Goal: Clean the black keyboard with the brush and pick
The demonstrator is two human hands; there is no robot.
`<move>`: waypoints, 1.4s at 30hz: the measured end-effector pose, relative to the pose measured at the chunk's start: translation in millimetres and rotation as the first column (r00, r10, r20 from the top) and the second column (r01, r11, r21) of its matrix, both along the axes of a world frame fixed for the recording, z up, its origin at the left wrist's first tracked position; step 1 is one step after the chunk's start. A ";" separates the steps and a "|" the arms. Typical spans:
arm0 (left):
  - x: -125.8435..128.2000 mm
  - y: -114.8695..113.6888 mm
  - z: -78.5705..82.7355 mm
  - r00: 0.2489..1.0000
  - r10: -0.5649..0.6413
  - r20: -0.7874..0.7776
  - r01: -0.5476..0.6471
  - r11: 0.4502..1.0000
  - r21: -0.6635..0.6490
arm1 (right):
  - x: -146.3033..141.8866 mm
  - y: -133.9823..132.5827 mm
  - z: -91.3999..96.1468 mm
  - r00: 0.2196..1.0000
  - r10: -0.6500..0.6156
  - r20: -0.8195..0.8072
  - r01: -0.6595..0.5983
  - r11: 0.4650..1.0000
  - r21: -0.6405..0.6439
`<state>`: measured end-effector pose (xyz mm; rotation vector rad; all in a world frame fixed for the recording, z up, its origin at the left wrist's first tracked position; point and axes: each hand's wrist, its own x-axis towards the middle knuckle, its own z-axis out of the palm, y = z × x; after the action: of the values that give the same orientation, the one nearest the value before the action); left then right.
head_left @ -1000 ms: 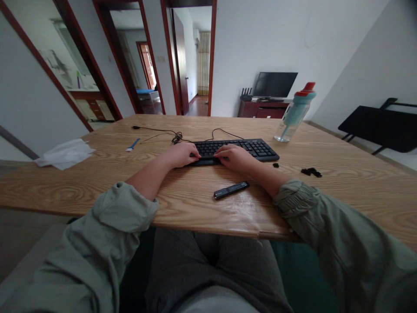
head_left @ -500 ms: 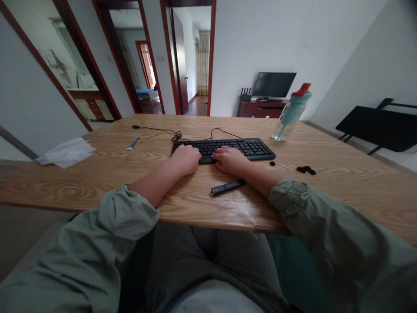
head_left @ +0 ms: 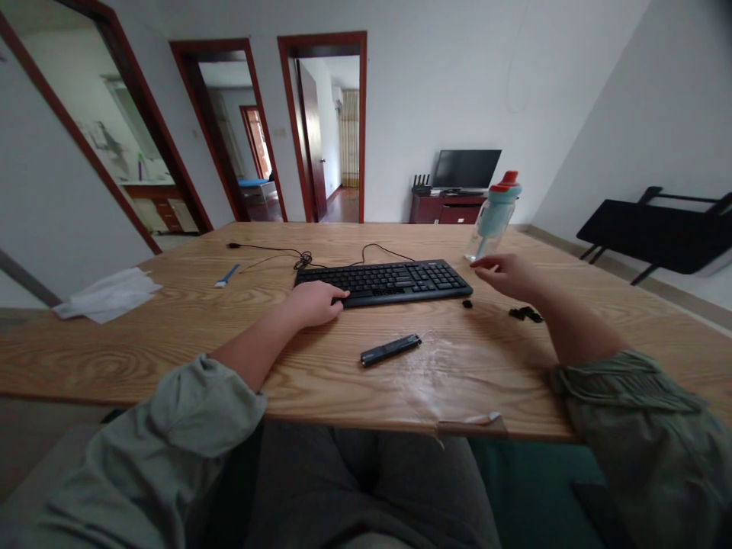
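Note:
A black keyboard [head_left: 389, 280] lies on the wooden table [head_left: 171, 343], its cable curling behind it. My left hand [head_left: 313, 303] rests at the keyboard's front left corner, fingers loosely curled and touching its edge. My right hand [head_left: 506, 274] hovers to the right of the keyboard, fingers curled with the fingertips close together; whether it holds anything I cannot make out. Below it lie one loose black keycap [head_left: 467, 303] and a small heap of black keycaps [head_left: 524, 313]. A slim black tool [head_left: 390, 350] lies in front of the keyboard.
A clear water bottle [head_left: 492, 217] with a teal and red lid stands behind my right hand. A small blue brush [head_left: 227, 275] and white tissues [head_left: 106, 293] lie at the left. A black folding chair [head_left: 657, 232] stands at the right; doorways and a television are beyond.
My right hand has left the keyboard's front edge and moved right, to above the loose keycaps. My left hand stays at the keyboard's left corner. The camera has tilted up a little.

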<state>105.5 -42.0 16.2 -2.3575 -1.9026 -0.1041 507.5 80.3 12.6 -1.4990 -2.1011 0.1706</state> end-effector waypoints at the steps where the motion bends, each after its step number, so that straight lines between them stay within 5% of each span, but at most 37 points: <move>1: 3.6 0.8 0.0 1.000 0.016 -0.011 -0.016 1.000 0.003 | 9.2 2.3 -4.0 0.999 0.004 0.032 -0.002 0.999 -0.054; 6: 25.7 4.1 3.9 1.000 -0.011 -0.021 0.013 0.991 0.134 | 18.7 -0.1 -9.3 0.988 0.098 0.122 -0.057 0.953 -0.298; 10: 43.1 9.1 4.2 0.998 -0.002 -0.055 0.004 0.999 0.033 | 5.5 -11.0 -3.2 0.970 0.190 0.149 -0.113 0.902 -0.416; 19: 39.3 14.4 1.0 0.967 -0.193 0.169 0.163 0.971 0.177 | -34.7 -26.0 -11.0 0.951 0.308 0.025 -0.291 0.921 -0.258; 25: 56.1 2.8 -2.2 0.814 -0.499 0.299 0.402 0.854 0.330 | -97.8 -60.9 -11.6 0.740 0.413 -0.531 -0.613 0.739 -0.279; 28: 60.5 2.3 -4.7 0.796 -0.533 0.288 0.403 0.821 0.405 | -117.8 -71.0 -11.4 0.639 0.434 -0.635 -0.698 0.673 -0.244; 32: 57.9 3.8 -5.5 0.788 -0.556 0.264 0.408 0.793 0.452 | -127.6 -74.4 -11.5 0.561 0.398 -0.726 -0.732 0.649 -0.209; 42: 57.4 -0.4 -2.5 0.786 -0.560 0.262 0.428 0.799 0.422 | -125.9 -74.4 -15.3 0.586 0.429 -0.687 -0.724 0.659 -0.206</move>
<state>163.0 -42.3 13.7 -2.6452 -1.1542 -0.9175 381.6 5.8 -2.6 -0.6885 -1.9933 1.3280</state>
